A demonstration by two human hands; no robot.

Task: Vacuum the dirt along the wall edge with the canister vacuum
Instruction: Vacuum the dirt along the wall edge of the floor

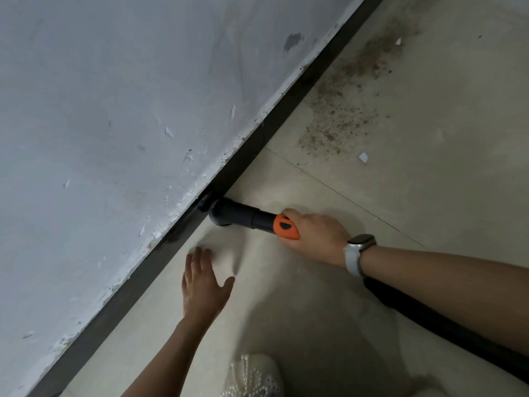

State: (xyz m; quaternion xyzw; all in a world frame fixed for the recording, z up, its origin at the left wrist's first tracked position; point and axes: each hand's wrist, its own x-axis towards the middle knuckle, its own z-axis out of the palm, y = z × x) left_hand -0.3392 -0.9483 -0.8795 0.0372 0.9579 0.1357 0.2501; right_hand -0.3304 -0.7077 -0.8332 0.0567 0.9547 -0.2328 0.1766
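Observation:
My right hand point(315, 234) grips the orange-and-black handle end of the vacuum nozzle point(243, 216). The black nozzle tip points left and touches the dark baseboard point(223, 179) where floor meets wall. The black hose point(446, 328) runs back under my right forearm toward the lower right. My left hand point(203, 285) hovers flat over the floor beside the baseboard, fingers spread and holding nothing. A patch of dark dirt point(346, 104) lies on the floor along the baseboard, farther up and to the right of the nozzle.
The grey wall point(128, 110) with flaking paint fills the left. Beige floor tiles point(429, 181) spread to the right, with small white paint chips point(363, 157) on them. A white beaded shoe point(252, 376) shows at the bottom edge.

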